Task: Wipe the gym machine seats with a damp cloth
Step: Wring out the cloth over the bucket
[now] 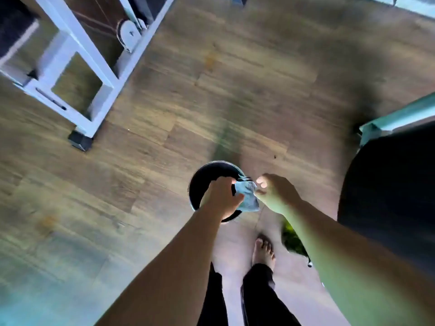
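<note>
A wood floor (259,78) spread below, a white frame (77,67) at upper left and a dark seat (388,196) at right. Over a black bucket (211,171), both hands clamped a bunched blue cloth (247,196): left hand (222,196) fisted on it, right hand (274,192) pinching its edge.

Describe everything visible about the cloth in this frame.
The cloth is a small, pale blue-grey rag, soft and crumpled, bunched rather than spread flat. It is held in the air between both hands: the left hand grips one end in a closed fist, while the right hand pinches the other end with its fingertips. It hangs directly above a round dark bucket standing on the wooden floor. Whether it is wet cannot be told; the picture is motion-blurred.
</note>
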Action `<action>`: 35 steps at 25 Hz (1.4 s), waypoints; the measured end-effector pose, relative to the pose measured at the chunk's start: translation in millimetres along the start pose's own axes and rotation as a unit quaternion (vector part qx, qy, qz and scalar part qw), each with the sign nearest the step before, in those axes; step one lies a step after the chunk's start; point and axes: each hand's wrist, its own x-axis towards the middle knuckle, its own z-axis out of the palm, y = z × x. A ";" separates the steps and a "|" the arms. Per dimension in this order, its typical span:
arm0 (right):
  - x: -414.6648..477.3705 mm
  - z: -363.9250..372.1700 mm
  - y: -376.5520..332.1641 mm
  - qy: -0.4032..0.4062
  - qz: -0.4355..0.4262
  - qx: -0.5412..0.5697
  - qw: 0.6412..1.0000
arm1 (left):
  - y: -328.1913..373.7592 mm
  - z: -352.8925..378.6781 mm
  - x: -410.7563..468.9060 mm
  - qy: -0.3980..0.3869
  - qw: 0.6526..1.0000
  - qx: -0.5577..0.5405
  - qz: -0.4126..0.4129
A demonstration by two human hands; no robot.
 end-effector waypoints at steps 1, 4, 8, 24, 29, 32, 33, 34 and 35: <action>16.8 14.9 10.1 0.003 0.012 0.017 1.000 | -4.4 15.4 21.0 -0.011 1.000 -0.006 -0.002; 59.0 49.8 30.0 -0.008 0.026 0.035 0.999 | -17.4 48.2 71.1 -0.040 0.999 0.002 -0.033; 116.0 79.2 49.6 -0.062 0.005 0.041 0.997 | -33.2 87.8 130.2 -0.060 0.996 -0.045 -0.057; 30.7 10.8 -14.7 0.066 0.065 0.137 0.986 | 12.3 8.5 35.9 0.047 0.958 -0.258 -0.113; -69.3 -72.3 -93.7 0.021 -0.020 0.217 0.976 | 77.2 -84.3 -52.5 0.047 0.886 -0.429 -0.167; -132.6 -115.1 -129.1 0.056 -0.132 0.182 0.973 | 114.6 -159.9 -140.6 0.068 0.877 -0.450 -0.155; -151.2 -127.4 -139.0 0.077 -0.159 0.153 0.972 | 117.1 -174.7 -164.7 0.064 0.884 -0.441 -0.141; -166.7 -138.2 -150.8 0.084 -0.184 0.131 0.970 | 114.1 -190.1 -190.9 0.069 0.890 -0.432 -0.128; -178.6 -145.8 -160.3 0.087 -0.208 0.106 0.968 | 106.5 -200.4 -215.0 0.069 0.898 -0.416 -0.124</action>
